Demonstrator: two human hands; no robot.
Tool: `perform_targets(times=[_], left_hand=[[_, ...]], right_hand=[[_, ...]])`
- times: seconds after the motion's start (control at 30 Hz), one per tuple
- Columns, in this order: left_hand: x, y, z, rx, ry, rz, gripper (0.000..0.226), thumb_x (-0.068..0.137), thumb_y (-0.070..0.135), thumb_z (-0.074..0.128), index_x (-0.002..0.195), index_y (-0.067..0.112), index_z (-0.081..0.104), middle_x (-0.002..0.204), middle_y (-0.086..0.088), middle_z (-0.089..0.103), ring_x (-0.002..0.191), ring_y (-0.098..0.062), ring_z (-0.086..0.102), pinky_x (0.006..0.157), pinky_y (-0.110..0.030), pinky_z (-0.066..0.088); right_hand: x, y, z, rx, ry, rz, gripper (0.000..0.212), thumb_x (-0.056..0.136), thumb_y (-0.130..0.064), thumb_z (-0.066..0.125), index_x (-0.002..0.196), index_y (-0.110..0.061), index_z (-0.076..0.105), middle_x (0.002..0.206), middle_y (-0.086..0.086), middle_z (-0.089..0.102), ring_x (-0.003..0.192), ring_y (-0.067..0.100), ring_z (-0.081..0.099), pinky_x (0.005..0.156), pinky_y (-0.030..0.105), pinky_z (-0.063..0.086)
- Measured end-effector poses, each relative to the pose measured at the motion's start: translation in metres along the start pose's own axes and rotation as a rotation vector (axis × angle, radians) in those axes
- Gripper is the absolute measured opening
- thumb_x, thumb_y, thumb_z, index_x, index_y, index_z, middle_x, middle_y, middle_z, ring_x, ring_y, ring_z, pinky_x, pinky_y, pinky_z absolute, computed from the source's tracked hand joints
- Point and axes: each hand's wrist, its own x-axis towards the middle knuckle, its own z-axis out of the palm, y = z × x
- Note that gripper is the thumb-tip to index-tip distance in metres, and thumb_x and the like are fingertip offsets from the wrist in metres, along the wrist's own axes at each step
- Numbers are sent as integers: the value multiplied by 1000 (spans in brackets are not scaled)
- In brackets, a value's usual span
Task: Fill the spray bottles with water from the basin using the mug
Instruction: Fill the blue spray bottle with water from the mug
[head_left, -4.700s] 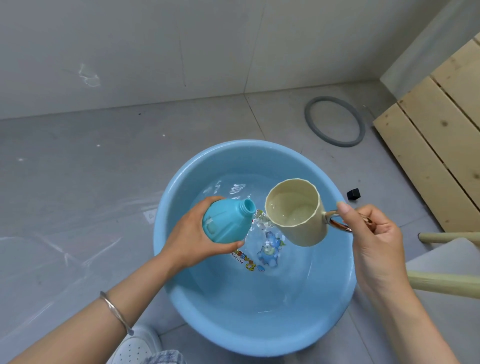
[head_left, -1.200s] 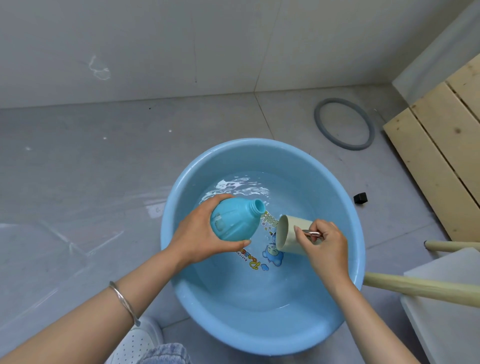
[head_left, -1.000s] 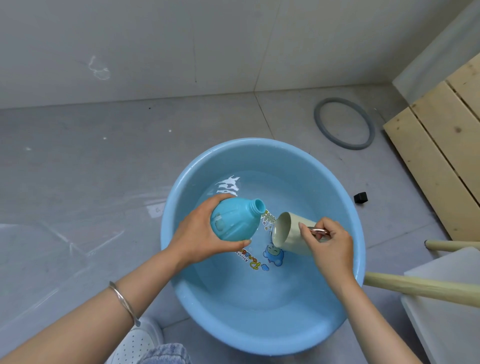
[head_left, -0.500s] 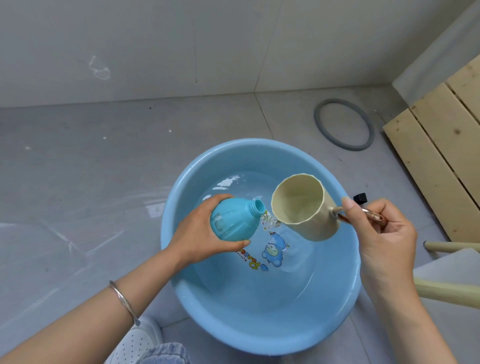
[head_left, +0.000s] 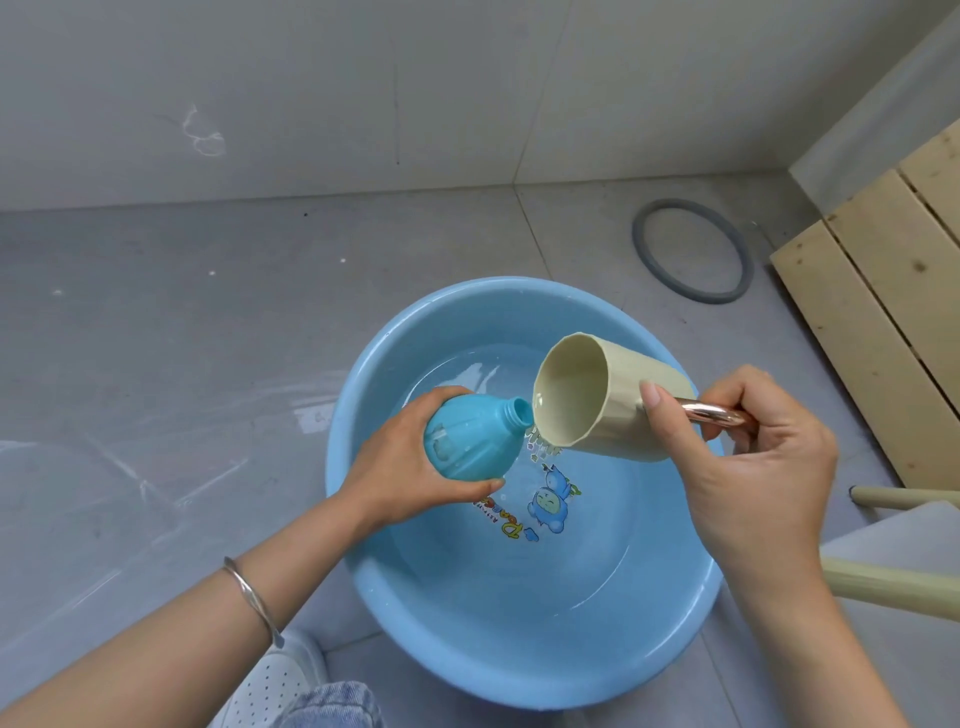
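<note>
hands (head_left: 410, 467) (head_left: 753, 483) 2 | spray bottle (head_left: 467, 441) 1 | mug (head_left: 571, 395) 1 | basin (head_left: 519, 675) 1 | ring (head_left: 640, 244) 1

Yellow lettering (head_left: 508, 524) on the basin (head_left: 467, 649) floor; illegible

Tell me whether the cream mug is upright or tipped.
Tipped. The cream mug lies nearly on its side, its mouth at the open neck of the blue spray bottle; the right hand holds its handle.
</note>
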Motion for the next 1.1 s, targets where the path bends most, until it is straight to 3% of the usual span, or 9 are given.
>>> perform_targets(times=[0.13,0.37,0.57,0.83,0.97,1.1], left_hand=[[0,1,0,-1,3,-7,84,44,69,80,119,49,48,111,27,59,102,0,58,90,-36,52],[0,1,-1,-11,6,-1,84,46,66,83,121,48,49,114,27,59,104,0,57,91,-33,52],[0,2,-1,-14,8,2,85,44,67,80,121,48,49,113,28,58,104,1,57,90,-31,51],[0,2,-1,-9,16,-1,84,43,68,79,119,50,48,112,30,57,104,1,57,91,-32,51],[0,2,-1,-14,14,-7,85,43,68,80,120,49,49,112,27,59,103,0,58,90,-33,52],[0,2,-1,-15,11,-6,84,44,67,80,119,49,49,113,29,58,104,1,57,90,-32,51]], right_hand=[[1,-3,2,-47,-22,-75,39,76,-20,73,57,-17,39,58,-16,42,60,6,36,59,12,29],[1,-11,2,-147,-28,-206,39,77,-18,73,58,-17,39,63,-12,40,64,4,36,59,11,28],[2,-15,2,-196,-35,-279,38,77,-17,74,61,-19,39,61,-21,36,64,4,36,59,12,28],[3,-22,2,-258,-43,-354,36,79,-22,72,61,-19,40,61,-17,36,66,4,35,61,18,26],[3,-23,3,-306,-36,-402,39,79,-22,72,56,-9,44,58,-7,36,64,14,28,63,22,28],[3,-26,4,-343,-39,-470,38,79,-20,73,56,-9,45,58,-3,36,64,16,27,66,25,28]])
